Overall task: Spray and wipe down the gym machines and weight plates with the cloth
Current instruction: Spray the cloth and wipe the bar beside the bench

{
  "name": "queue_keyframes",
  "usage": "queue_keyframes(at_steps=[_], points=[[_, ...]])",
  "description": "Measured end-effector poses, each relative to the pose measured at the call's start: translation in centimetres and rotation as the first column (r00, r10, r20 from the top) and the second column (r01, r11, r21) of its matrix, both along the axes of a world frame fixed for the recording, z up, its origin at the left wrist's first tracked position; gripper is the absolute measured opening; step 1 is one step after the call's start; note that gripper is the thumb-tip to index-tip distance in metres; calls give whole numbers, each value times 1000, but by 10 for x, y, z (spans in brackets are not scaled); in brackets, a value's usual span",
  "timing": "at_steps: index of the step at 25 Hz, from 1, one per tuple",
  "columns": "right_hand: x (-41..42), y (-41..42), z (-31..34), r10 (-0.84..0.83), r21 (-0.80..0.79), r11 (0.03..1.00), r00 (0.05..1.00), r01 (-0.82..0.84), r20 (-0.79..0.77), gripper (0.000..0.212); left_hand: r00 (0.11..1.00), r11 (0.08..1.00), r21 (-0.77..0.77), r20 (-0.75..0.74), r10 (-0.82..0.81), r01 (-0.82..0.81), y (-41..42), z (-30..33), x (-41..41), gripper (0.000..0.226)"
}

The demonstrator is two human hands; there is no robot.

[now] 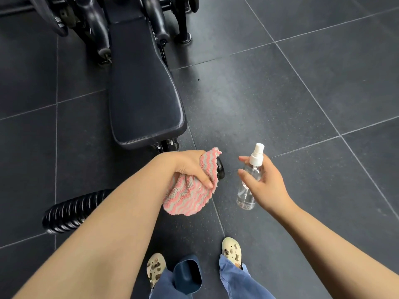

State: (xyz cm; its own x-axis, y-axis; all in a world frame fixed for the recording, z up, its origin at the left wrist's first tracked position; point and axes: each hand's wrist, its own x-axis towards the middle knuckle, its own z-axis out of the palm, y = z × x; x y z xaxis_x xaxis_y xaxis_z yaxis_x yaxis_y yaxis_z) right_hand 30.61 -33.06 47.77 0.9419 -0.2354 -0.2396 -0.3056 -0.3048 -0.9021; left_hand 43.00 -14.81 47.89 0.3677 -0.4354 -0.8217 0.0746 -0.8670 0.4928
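Note:
My left hand [190,167] grips a pink and grey striped cloth [190,195] and holds it over the end of a black ribbed roller pad [71,212] at the foot of the gym machine. Its black padded bench [142,91] runs away from me toward the frame and arms [97,24] at the top. To the right my right hand [265,184] holds a clear spray bottle [248,186] with a white nozzle, upright, with thumb and fingers around its body. A black weight plate [58,20] shows at the top left, partly cut off.
Dark rubber floor tiles [302,93] spread to the right of the bench. A dark blue plastic container [187,275] sits low between my feet in cream clogs [232,249]. The machine's bolted foot [183,37] stands beside the bench.

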Motion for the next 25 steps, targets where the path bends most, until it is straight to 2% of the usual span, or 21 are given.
queue_keyframes(at_steps=[1,2,3,4,5,6,7,8,10,11,12,14,16,17,19,21,23,25], points=[[-1,-1,0,-10,1,1000,1000,10,0,24,993,1000,21,115,5,-8,-1,-2,-6,69],[-2,-2,0,-18,3,1000,1000,18,3,24,950,997,78,311,-15,-10,-3,-5,-18,67],[-2,-2,-1,-23,8,1000,1000,23,5,24,830,986,164,555,-65,-33,-7,-14,-34,67],[-2,-2,-1,-21,11,1000,1000,21,5,24,610,966,245,779,-146,-82,-12,-26,-53,72],[-1,-1,-1,-13,11,1000,1000,13,2,24,401,943,297,890,-217,-149,-18,-37,-71,81],[0,-1,-1,-3,10,1000,1000,4,-1,24,256,935,287,939,-231,-208,-24,-45,-83,91],[1,-2,-2,1,12,1000,1000,-1,-1,24,183,934,270,956,-230,-235,-26,-51,-86,97],[3,-3,-2,1,16,1000,1000,-1,0,24,166,935,260,960,-224,-241,-27,-53,-85,101],[7,-6,-3,-11,22,1000,1000,11,0,23,217,935,304,940,-262,-185,-27,-43,-75,96],[10,-8,-3,-20,21,1000,1000,20,-1,23,278,932,341,913,-297,-123,-28,-35,-68,87],[12,-9,-4,-26,17,1000,1000,26,0,22,397,935,351,866,-305,-46,-29,-28,-61,79],[14,-10,-4,-33,21,999,999,33,1,21,668,960,273,703,-246,66,-30,-17,-40,72],[14,-13,-5,-44,31,999,999,43,11,16,890,984,141,426,-160,109,-27,-13,-15,78],[13,-14,-6,-50,35,998,999,50,12,14,962,993,53,247,-115,105,-27,-13,-3,82],[9,-17,-8,-80,36,996,997,80,14,16,993,993,-25,-28,-112,111,-30,-15,14,82],[5,-18,-10,-112,26,993,994,112,19,20,979,988,-35,-134,-152,148,-34,-13,21,71],[0,-17,-12,-123,37,992,992,123,13,21,988,989,-34,-54,-143,142,-34,-10,16,61],[-3,-13,-12,-118,54,992,993,117,3,21,961,992,30,244,-128,125,-35,-10,-3,50]])
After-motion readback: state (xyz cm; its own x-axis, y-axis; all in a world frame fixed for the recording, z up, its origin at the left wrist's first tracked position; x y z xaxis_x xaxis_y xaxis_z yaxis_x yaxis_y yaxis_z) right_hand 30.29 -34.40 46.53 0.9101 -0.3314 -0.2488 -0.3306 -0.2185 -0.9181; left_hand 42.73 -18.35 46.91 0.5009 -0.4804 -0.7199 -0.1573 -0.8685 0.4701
